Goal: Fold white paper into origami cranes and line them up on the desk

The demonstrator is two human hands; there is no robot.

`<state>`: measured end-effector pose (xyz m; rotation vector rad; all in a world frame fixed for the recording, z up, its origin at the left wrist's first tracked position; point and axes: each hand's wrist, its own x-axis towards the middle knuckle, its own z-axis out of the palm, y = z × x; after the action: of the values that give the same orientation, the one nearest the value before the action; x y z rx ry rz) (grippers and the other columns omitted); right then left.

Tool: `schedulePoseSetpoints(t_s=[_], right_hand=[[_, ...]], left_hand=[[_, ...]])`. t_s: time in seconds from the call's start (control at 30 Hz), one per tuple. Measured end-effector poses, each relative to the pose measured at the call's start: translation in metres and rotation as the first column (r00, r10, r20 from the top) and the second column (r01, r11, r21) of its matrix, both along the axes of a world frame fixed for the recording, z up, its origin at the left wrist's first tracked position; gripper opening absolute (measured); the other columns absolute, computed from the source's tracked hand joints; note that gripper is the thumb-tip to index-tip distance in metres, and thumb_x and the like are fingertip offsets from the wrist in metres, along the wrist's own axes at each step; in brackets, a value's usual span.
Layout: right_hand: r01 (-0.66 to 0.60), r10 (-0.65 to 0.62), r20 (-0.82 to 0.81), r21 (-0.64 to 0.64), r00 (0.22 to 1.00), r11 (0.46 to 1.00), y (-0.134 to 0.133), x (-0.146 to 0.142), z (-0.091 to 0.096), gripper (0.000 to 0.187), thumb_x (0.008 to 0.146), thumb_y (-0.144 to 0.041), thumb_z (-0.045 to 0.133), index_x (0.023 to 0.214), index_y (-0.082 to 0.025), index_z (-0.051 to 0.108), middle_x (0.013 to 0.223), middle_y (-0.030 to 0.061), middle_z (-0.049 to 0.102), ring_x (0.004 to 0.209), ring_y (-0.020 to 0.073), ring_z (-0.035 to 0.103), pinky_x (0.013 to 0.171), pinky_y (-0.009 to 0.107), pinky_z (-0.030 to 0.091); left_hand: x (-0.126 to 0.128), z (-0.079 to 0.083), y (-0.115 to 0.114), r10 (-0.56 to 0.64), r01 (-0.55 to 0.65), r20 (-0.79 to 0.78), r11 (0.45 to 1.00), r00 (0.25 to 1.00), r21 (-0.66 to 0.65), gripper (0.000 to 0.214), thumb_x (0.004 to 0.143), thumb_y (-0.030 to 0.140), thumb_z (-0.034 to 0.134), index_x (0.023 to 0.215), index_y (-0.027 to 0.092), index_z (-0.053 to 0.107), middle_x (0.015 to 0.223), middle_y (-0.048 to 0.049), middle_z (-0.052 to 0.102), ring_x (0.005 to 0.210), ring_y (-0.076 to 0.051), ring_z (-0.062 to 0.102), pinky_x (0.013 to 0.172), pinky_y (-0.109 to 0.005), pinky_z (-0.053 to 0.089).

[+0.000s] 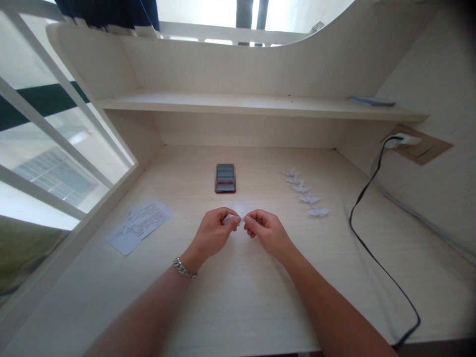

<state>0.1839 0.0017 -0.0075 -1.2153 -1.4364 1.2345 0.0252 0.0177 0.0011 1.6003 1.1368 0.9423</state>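
Just above the middle of the desk, my left hand [219,225] pinches a small folded white paper [229,218] between thumb and fingers. My right hand [264,228] is closed in a pinch on the paper's near-right tip, fingertips close to those of the left. Most of the paper's shape is hidden by the fingers. To the right, several folded white paper cranes [310,200] stand in a slanting row. A phone [225,178] with a lit, blurred screen lies beyond my hands.
Printed white sheets [139,225] lie at the left of the desk [238,307]. A black cable [375,250] runs from a wall socket [420,144] down the right side. A shelf [238,102] spans the back, with a flat bluish item [372,101] on it. White rails [55,134] border the left.
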Motion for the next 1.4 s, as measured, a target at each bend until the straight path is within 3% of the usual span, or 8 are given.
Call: schedulePoseSetpoints(t_s=[0.17, 0.3, 0.4, 0.53, 0.7, 1.07, 1.27, 1.4], right_hand=[[0.046, -0.053, 0.089, 0.078, 0.995, 0.996, -0.003, -0.001, 0.002, 0.020, 0.080, -0.034, 0.050, 0.074, -0.016, 0.056, 0.063, 0.0011, 0.056, 0.055, 0.0109, 0.049, 0.051, 0.023, 0.040], [0.070, -0.077, 0.067, 0.096, 0.995, 0.993, -0.003, -0.002, 0.001, 0.018, 0.080, -0.032, 0.050, 0.074, -0.016, 0.056, 0.062, 0.0006, 0.056, 0.056, 0.0110, 0.049, 0.052, 0.023, 0.040], [0.027, -0.031, 0.054, 0.063, 0.998, 0.998, -0.003, -0.001, 0.003, 0.019, 0.079, -0.032, 0.050, 0.074, -0.016, 0.056, 0.063, 0.0009, 0.057, 0.056, 0.0111, 0.050, 0.052, 0.023, 0.040], [-0.018, -0.003, 0.186, 0.110, 0.983, 0.994, -0.004, 0.000, 0.008, 0.016, 0.078, -0.028, 0.049, 0.075, -0.016, 0.060, 0.065, 0.0007, 0.058, 0.058, 0.0112, 0.050, 0.054, 0.022, 0.038], [-0.037, 0.000, 0.302, 0.114, 0.953, 0.993, -0.004, 0.002, 0.011, 0.012, 0.072, -0.022, 0.051, 0.067, -0.016, 0.059, 0.060, -0.0013, 0.055, 0.055, 0.0104, 0.047, 0.050, 0.021, 0.034], [-0.019, 0.030, 0.143, -0.077, 0.989, 0.997, 0.000, 0.007, 0.003, 0.006, 0.063, -0.017, 0.050, 0.060, -0.016, 0.055, 0.050, -0.0040, 0.048, 0.047, 0.0087, 0.041, 0.043, 0.020, 0.029], [0.001, 0.004, 0.075, -0.064, 0.997, 0.998, 0.003, 0.010, 0.003, 0.009, 0.066, -0.021, 0.051, 0.065, -0.015, 0.058, 0.055, -0.0020, 0.053, 0.050, 0.0098, 0.044, 0.048, 0.022, 0.034], [-0.043, 0.042, 0.137, 0.001, 0.990, 0.999, -0.001, 0.003, 0.007, 0.011, 0.068, -0.024, 0.052, 0.065, -0.016, 0.058, 0.057, -0.0024, 0.052, 0.052, 0.0096, 0.043, 0.048, 0.021, 0.033]], left_hand=[[0.001, 0.002, 0.000, -0.035, 0.047, 0.097, 0.992, 0.995, -0.120, 0.024, 0.074, 0.035, 0.056, 0.077, 0.012, 0.062, 0.065, -0.0037, 0.061, 0.060, -0.013, 0.054, 0.058, -0.024, 0.043], [0.002, 0.004, 0.001, -0.027, 0.056, 0.159, 0.982, 0.987, -0.180, 0.026, 0.074, 0.036, 0.056, 0.076, 0.011, 0.061, 0.068, -0.0049, 0.061, 0.061, -0.013, 0.055, 0.060, -0.025, 0.044], [0.000, 0.005, 0.000, -0.024, 0.031, 0.077, 0.996, 0.997, -0.084, 0.024, 0.076, 0.035, 0.054, 0.074, 0.012, 0.060, 0.064, -0.0027, 0.059, 0.059, -0.012, 0.053, 0.057, -0.023, 0.041], [-0.001, 0.007, -0.002, -0.014, 0.021, -0.132, 0.998, 0.991, 0.054, 0.022, 0.076, 0.033, 0.052, 0.071, 0.014, 0.061, 0.061, -0.0009, 0.058, 0.055, -0.011, 0.049, 0.050, -0.021, 0.035], [0.000, 0.005, -0.004, -0.063, 0.070, -0.189, 0.997, 0.980, 0.031, 0.019, 0.075, 0.031, 0.050, 0.072, 0.016, 0.062, 0.057, 0.0003, 0.057, 0.051, -0.011, 0.047, 0.047, -0.021, 0.033], [-0.003, 0.003, 0.002, -0.137, 0.132, -0.066, 0.988, 0.988, -0.080, 0.022, 0.073, 0.033, 0.053, 0.069, 0.013, 0.061, 0.058, -0.0008, 0.055, 0.054, -0.011, 0.050, 0.052, -0.022, 0.037], [-0.008, 0.005, 0.004, -0.072, 0.068, -0.080, 0.996, 0.994, -0.049, 0.021, 0.073, 0.032, 0.052, 0.068, 0.013, 0.061, 0.056, -0.0004, 0.055, 0.052, -0.011, 0.048, 0.051, -0.022, 0.036], [-0.002, 0.003, 0.000, -0.088, 0.089, -0.139, 0.996, 0.986, -0.002, 0.019, 0.073, 0.030, 0.051, 0.067, 0.015, 0.062, 0.055, -0.0001, 0.057, 0.052, -0.012, 0.048, 0.049, -0.021, 0.034]])
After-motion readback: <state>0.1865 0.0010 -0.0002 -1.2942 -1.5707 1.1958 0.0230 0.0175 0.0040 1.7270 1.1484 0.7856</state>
